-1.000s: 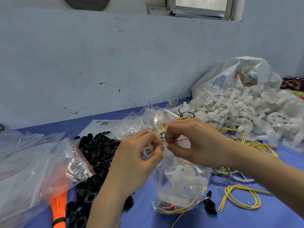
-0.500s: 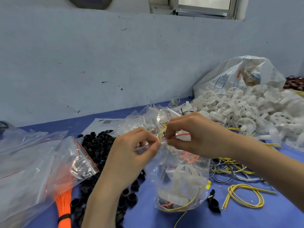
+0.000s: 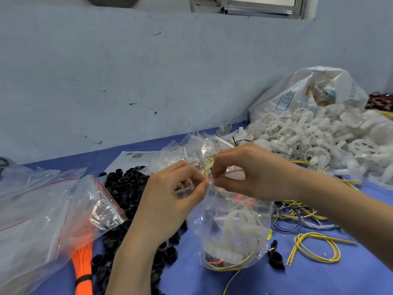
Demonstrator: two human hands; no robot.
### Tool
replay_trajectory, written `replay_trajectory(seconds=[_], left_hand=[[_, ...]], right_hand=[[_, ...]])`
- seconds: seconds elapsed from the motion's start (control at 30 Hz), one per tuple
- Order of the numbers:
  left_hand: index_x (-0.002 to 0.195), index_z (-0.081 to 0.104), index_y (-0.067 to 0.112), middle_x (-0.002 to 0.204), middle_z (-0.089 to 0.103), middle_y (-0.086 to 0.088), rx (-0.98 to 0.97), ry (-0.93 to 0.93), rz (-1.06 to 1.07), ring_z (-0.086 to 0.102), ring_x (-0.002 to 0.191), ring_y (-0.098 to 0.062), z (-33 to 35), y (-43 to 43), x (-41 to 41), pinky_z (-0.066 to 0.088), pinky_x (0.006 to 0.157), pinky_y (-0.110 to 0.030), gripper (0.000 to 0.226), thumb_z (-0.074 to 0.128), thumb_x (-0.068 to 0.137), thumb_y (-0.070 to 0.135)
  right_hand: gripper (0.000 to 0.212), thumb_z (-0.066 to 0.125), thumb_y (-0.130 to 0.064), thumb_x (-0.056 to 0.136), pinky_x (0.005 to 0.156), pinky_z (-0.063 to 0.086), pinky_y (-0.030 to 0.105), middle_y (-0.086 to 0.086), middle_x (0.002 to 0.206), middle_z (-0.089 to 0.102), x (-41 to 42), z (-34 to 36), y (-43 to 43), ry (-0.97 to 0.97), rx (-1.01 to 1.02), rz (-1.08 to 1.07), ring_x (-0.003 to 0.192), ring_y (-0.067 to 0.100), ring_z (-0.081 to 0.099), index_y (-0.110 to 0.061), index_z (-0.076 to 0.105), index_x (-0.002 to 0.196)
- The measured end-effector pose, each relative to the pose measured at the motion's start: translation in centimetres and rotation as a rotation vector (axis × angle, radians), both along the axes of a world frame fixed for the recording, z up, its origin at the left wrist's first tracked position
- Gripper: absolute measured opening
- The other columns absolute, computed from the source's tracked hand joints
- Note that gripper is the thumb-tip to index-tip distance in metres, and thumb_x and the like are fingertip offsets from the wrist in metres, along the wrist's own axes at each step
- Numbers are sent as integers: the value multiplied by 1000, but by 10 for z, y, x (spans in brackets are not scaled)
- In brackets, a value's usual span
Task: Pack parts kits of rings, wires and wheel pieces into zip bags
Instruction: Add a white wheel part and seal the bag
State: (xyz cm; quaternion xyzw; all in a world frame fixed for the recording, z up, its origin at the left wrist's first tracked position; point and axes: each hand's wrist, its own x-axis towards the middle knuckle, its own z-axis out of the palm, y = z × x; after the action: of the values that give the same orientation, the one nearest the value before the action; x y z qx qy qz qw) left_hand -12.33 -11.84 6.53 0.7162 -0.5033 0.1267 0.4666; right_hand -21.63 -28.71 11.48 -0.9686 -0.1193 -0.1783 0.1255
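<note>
The zip bag [image 3: 231,231] is hanging below both grips with its mouth up. Its rounded bottom is resting on the blue worktop [image 3: 319,279], so its long axis is running from the pinched top edge down toward the viewer. The red zip line [image 3: 226,174] is lying left to right between the two hands.

Inside, a white wheel piece [image 3: 236,222] is filling the middle and a yellow wire [image 3: 240,265] is curling along the bottom, its end trailing out onto the worktop.

The left grip [image 3: 170,201] is pinching the top edge at its left end between thumb and forefinger. The right grip [image 3: 244,173] is pinching the same edge just beside it, fingers curled over the red line, so the fingertips of the two hands are nearly touching.

A small black piece [image 3: 275,256] is lying just right of the bag's bottom, with a yellow wire loop [image 3: 314,248] beyond it. A tangle of wires [image 3: 297,213] is showing under the right forearm.

A heap of black rings [image 3: 125,188] is sitting behind the left wrist. Empty zip bags [image 3: 42,209] are spreading at the far left over an orange wire bundle [image 3: 84,271].

A pile of white wheel pieces [image 3: 319,137] is spilling from a white sack [image 3: 308,92] at the back right.
</note>
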Motion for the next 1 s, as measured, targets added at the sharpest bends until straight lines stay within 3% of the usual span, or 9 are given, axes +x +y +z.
replay_trajectory(seconds=[0.1,0.27,0.37,0.43,0.57,0.7,0.8,0.9,1.0], left_hand=[[72,64,22,76,59,12,15,13,23,56,67,-11,-1,2,3,39,60,-9,14,70,84,22],[75,62,18,76,59,10,151,-42,-36,58,72,-10,-2,-3,-2,44,67,-21,17,66,89,27],[73,62,19,74,59,11,124,-47,-20,57,72,-9,1,1,-1,41,65,-14,17,69,88,24],[72,60,22,77,58,13,126,-43,-19,55,72,-7,2,2,-2,38,64,-11,18,69,87,24],[73,52,28,72,56,20,282,-14,11,49,65,-2,-1,4,-4,34,57,-18,20,56,89,39],[73,56,32,68,58,20,271,53,-98,53,66,-1,3,6,-8,35,60,-12,19,58,92,35],[79,59,29,68,60,12,234,95,-95,53,64,-6,6,15,-3,35,59,-11,13,54,85,39],[77,58,29,65,57,11,227,137,-66,51,59,-4,5,19,2,35,57,-12,16,56,90,38],[74,52,27,64,54,10,305,132,-41,46,58,-5,1,14,-1,36,57,-17,19,60,91,31]], right_hand=[[3,65,-18,86,75,46,30,-14,79,63,-1,4,-6,5,-22,-18,74,6,56,-19,68,85],[8,59,-25,90,74,44,35,-7,85,63,0,-4,-1,24,-143,10,80,17,57,-18,63,89],[20,60,-32,89,70,44,35,-10,72,57,-4,1,-7,41,-156,-22,73,17,55,-20,56,73],[29,60,-27,88,65,42,35,-4,63,52,-5,2,-9,36,-116,21,65,21,50,-20,47,63],[31,60,-26,89,63,43,39,-6,61,48,-6,-6,-3,40,-143,58,64,21,48,-21,45,63],[35,64,-31,88,61,42,29,-10,60,47,-10,-8,-11,91,27,33,61,11,47,-33,42,62],[33,62,-30,88,57,33,18,-1,59,43,-17,-8,-18,97,276,80,59,3,39,-28,46,60],[31,60,-28,88,57,31,21,6,61,41,-20,-13,-19,84,371,90,60,5,37,-20,48,60],[34,59,-31,87,58,33,27,6,60,42,-15,-21,-14,70,319,60,59,14,37,-16,47,60]])
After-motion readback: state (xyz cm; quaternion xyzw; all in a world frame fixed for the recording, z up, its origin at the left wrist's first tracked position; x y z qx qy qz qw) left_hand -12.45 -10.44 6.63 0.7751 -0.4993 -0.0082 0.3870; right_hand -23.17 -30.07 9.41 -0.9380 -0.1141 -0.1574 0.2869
